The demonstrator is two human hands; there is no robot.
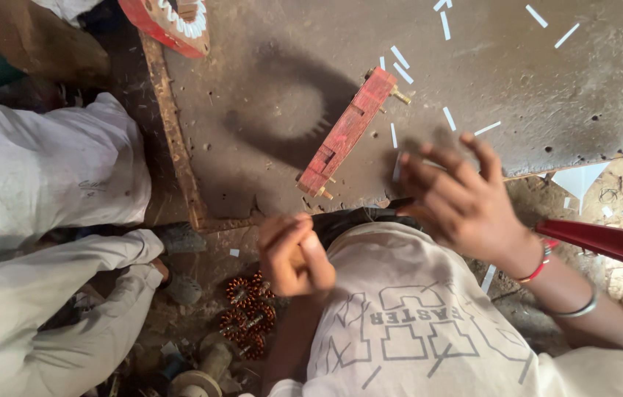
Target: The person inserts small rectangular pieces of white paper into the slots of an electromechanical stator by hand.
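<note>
Right hand (466,202) spread at the table edge (561,167).

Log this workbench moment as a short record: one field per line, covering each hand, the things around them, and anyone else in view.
left hand: curled closed at the bench edge; contents hidden
right hand: fingers spread, blurred, at the bench edge beside a white strip
red wooden block: on the bench, brass pins sticking out
white strips: scattered over the bench
bench: dark, scuffed surface
copper coils: on the floor below the left hand
other person: light clothing, at left
</note>
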